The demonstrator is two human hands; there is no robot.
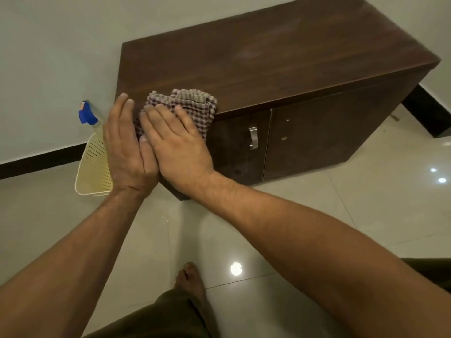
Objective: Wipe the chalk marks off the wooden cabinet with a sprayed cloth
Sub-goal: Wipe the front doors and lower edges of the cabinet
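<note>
Our right hand [178, 147] lies flat, fingers [156, 118] spread, pressing the cloth [195, 106] onto the cabinet [268, 64] at its near left corner; left hand [127, 145] open alongside. Overhanging cloth may slip off; faint smears beyond could be missed.

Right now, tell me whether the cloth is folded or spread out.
Folded. The checked cloth sits bunched in layers on the cabinet corner under the right hand.
</note>
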